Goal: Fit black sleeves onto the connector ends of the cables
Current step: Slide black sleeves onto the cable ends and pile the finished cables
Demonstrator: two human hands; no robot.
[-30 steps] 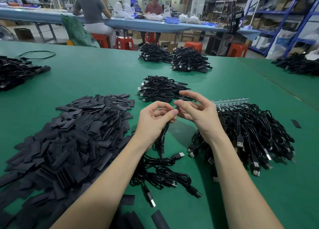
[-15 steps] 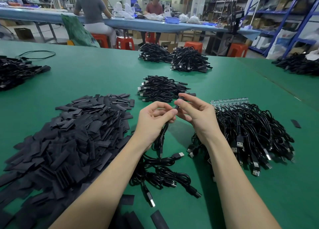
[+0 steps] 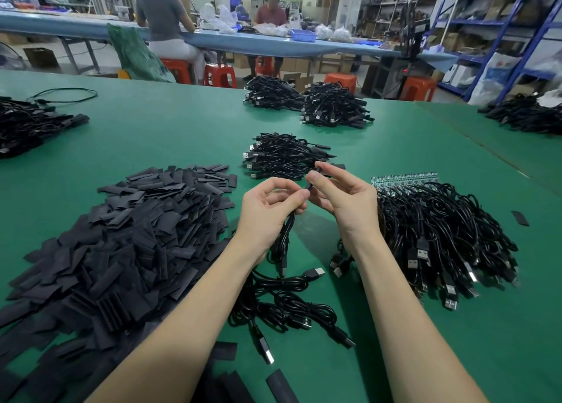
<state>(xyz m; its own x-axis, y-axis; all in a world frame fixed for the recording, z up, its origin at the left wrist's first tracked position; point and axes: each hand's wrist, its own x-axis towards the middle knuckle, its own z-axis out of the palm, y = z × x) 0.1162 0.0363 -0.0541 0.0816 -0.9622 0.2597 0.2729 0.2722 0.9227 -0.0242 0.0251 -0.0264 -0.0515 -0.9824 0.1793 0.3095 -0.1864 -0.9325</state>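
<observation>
- Left hand (image 3: pixel 267 211) raised above the green felt-topped bench (image 3: pixel 170 135), fingers curled round a thin black cable (image 3: pixel 287 229) that hangs down from the fist toward the bench.
- Right hand (image 3: pixel 346 200) just beside the left, thumb and forefinger pinching a short black sleeve (image 3: pixel 313 179) at the cable's upper end; remaining fingers loosely bent.
- Fingertips of both hands almost touching at the sleeve; whether the sleeve already sits fully on the connector cannot be told.
- Large heap of flat black sleeve pieces (image 3: pixel 121 244) spread over the bench to the left of the left forearm, with a few stray pieces (image 3: pixel 223 351) lying near the lower edge.
- Loose tangle of black USB cables (image 3: pixel 289 305) on the bench between the two forearms, silver plug ends pointing outward.
- Bigger pile of black USB cables (image 3: pixel 441 238) to the right of the right wrist, plugs fanned toward the near edge.
- Strip of small green circuit boards (image 3: pixel 404 178) at the far edge of that pile.
- Small bundle of black cables (image 3: pixel 282 156) just beyond the hands.
- Two further cable bundles (image 3: pixel 307 103) near the far side of the bench, another (image 3: pixel 27 126) at the left, another (image 3: pixel 526 113) at the right.
- Two seated people at a long blue table (image 3: pixel 243 40) in the background, orange stools (image 3: pixel 219 74) beneath, blue metal shelving (image 3: pixel 498 22) at the right.
</observation>
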